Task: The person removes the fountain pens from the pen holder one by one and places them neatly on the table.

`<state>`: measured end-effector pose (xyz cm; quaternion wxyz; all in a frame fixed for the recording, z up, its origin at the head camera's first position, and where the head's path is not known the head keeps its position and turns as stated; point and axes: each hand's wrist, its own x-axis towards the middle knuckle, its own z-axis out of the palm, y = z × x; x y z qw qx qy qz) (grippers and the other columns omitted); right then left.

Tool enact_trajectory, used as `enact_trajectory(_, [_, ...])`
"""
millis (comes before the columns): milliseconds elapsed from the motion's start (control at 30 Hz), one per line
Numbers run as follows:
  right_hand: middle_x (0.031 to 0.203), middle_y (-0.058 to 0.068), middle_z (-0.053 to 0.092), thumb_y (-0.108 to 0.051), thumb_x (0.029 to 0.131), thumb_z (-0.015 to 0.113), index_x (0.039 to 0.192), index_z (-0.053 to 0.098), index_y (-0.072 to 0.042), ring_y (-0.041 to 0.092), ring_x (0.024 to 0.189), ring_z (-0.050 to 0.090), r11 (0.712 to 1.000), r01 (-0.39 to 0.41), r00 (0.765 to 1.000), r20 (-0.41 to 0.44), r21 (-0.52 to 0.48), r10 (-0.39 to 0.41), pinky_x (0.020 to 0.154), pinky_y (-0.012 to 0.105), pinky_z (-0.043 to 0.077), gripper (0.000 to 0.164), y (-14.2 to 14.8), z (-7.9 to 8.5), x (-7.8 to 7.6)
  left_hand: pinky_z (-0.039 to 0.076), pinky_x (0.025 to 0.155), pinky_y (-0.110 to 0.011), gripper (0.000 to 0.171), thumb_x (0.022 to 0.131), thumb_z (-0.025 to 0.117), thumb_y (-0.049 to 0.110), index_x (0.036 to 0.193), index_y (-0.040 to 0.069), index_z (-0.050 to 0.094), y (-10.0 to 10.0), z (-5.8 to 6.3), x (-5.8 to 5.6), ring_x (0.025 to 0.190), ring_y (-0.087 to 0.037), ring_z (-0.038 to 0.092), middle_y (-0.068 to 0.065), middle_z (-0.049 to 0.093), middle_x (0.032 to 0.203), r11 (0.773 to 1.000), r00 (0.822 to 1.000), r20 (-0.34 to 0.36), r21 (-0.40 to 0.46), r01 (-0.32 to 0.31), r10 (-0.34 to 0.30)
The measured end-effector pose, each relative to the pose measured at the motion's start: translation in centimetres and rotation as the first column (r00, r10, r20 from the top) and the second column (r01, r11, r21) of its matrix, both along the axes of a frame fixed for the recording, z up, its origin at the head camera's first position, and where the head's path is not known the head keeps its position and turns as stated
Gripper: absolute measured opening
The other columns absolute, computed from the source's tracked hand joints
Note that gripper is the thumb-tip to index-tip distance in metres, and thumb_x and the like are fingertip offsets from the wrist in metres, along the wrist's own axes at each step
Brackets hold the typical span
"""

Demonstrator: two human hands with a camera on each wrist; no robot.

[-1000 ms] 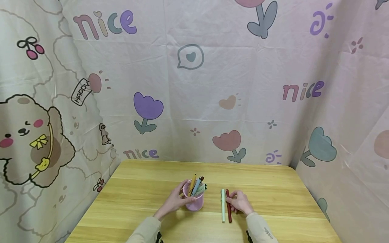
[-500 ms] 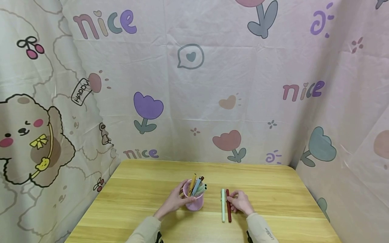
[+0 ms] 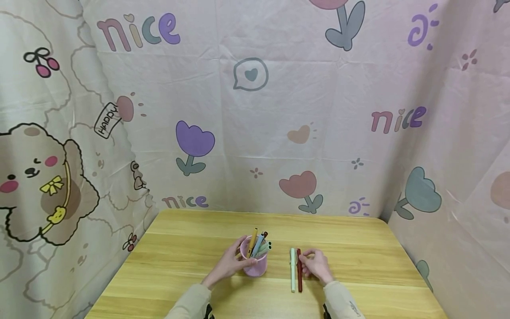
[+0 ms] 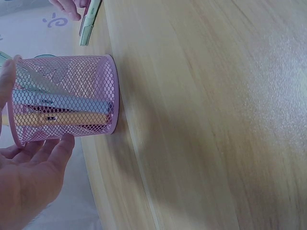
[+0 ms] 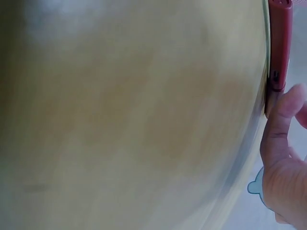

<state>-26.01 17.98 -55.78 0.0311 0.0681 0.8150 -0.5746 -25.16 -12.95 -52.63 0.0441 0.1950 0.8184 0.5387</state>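
Observation:
My left hand [image 3: 230,262] holds a pink mesh pen cup [image 3: 255,268] upright on the table, thumb on the near side and fingers round the far side. In the cup stand several pens, among them a yellow pen [image 3: 253,243], a blue pen [image 3: 258,244] and pale green ones. To the right of the cup, a pale green pen [image 3: 292,271] and a dark red pen [image 3: 300,280] lie side by side. My right hand [image 3: 317,265] rests at the red pen's right side, its fingertips right at the upper part. In the right wrist view the thumb overlaps the end of the red pen [image 5: 280,45].
The wooden table [image 3: 191,248] has its back edge against a patterned cloth [image 3: 247,133]. Another cloth hangs along the left side, printed with a bear [image 3: 44,190].
My right hand has shifted slightly to the right, and the red pen's lower end has swung slightly left, nearly parallel to the green pen. My left hand and the cup stay put.

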Motion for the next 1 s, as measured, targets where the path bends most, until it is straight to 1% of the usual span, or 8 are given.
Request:
enact_trajectory(167, [0.065,0.012,0.068,-0.006,0.095,0.065,0.106,0.06,0.008,0.013,0.049,0.058,1.0,0.03,0.999,-0.042,0.004,-0.03,0.045,0.028,0.055,0.019,0.0,-0.1,0.0,0.046,0.11,-0.062,0.092,0.087,0.08,0.02,0.155,-0.008,0.024,0.0,0.0,0.0,0.136,-0.061,0.04,-0.038,0.031,0.156,1.0,1.0,0.002,0.0,-0.002,0.002])
enact_trajectory(367, [0.063,0.01,0.066,-0.009,0.095,0.066,0.107,0.062,0.006,0.013,0.048,0.057,0.999,0.037,0.997,-0.072,-0.009,-0.038,0.043,0.025,0.052,0.019,-0.2,0.1,0.1,0.045,0.111,-0.062,0.092,0.087,0.08,0.019,0.154,-0.009,0.024,0.1,0.0,0.0,0.137,-0.06,0.04,-0.037,0.031,0.156,1.0,1.0,0.007,0.004,-0.005,0.005])
enact_trajectory(467, [0.064,0.01,0.066,-0.01,0.094,0.066,0.107,0.063,0.006,0.013,0.048,0.056,0.999,0.037,0.994,-0.103,-0.007,-0.037,0.042,0.023,0.051,0.02,-0.3,0.2,0.1,0.045,0.111,-0.062,0.092,0.087,0.08,0.02,0.154,-0.009,0.024,0.1,0.0,0.1,0.137,-0.06,0.04,-0.038,0.031,0.156,1.0,1.0,0.008,0.004,-0.005,0.005])
enact_trajectory(567, [0.066,0.012,0.066,-0.009,0.094,0.067,0.105,0.063,0.006,0.014,0.049,0.057,0.999,0.043,0.989,-0.138,-0.013,-0.044,0.042,0.022,0.05,0.019,-0.5,0.4,0.1,0.045,0.111,-0.062,0.093,0.087,0.08,0.021,0.154,-0.009,0.024,0.1,0.0,0.1,0.137,-0.06,0.04,-0.038,0.031,0.156,1.0,1.0,0.006,0.001,-0.005,0.005])
enact_trajectory(733, [0.075,0.013,0.068,-0.007,0.093,0.068,0.104,0.065,0.005,0.014,0.054,0.06,0.998,0.049,0.982,-0.182,-0.031,-0.054,0.044,0.024,0.054,0.017,-1.0,0.6,0.3,0.045,0.111,-0.062,0.093,0.087,0.079,0.021,0.155,-0.009,0.023,0.1,0.1,0.1,0.137,-0.06,0.039,-0.038,0.031,0.156,1.0,1.0,0.009,0.004,-0.004,0.004])
enact_trajectory(833, [0.08,0.014,0.068,-0.006,0.092,0.069,0.104,0.067,0.004,0.015,0.056,0.062,0.999,0.029,0.979,-0.203,-0.035,-0.036,0.047,0.026,0.057,0.016,-1.5,0.8,0.5,0.045,0.112,-0.062,0.093,0.087,0.079,0.021,0.155,-0.009,0.023,0.1,0.1,0.1,0.138,-0.059,0.039,-0.038,0.031,0.156,1.0,1.0,0.012,0.009,-0.002,0.002])
enact_trajectory(933, [0.083,0.016,0.069,-0.005,0.092,0.069,0.105,0.066,0.006,0.017,0.061,0.063,0.999,-0.018,0.97,-0.242,-0.033,0.01,0.052,0.028,0.06,0.017,-2.0,1.1,0.7,0.045,0.112,-0.062,0.093,0.087,0.079,0.02,0.155,-0.01,0.023,0.0,0.1,0.1,0.138,-0.059,0.039,-0.037,0.031,0.156,1.0,1.0,0.015,0.008,-0.004,0.004])
enact_trajectory(1000, [0.086,0.015,0.069,-0.005,0.091,0.07,0.106,0.066,0.007,0.015,0.066,0.063,0.999,-0.044,0.965,-0.261,-0.032,0.034,0.056,0.026,0.06,0.02,-2.3,1.4,0.9,0.044,0.112,-0.062,0.093,0.087,0.079,0.02,0.155,-0.009,0.023,0.0,0.1,0.2,0.138,-0.059,0.04,-0.037,0.031,0.156,1.0,1.0,0.019,0.006,-0.007,0.006])
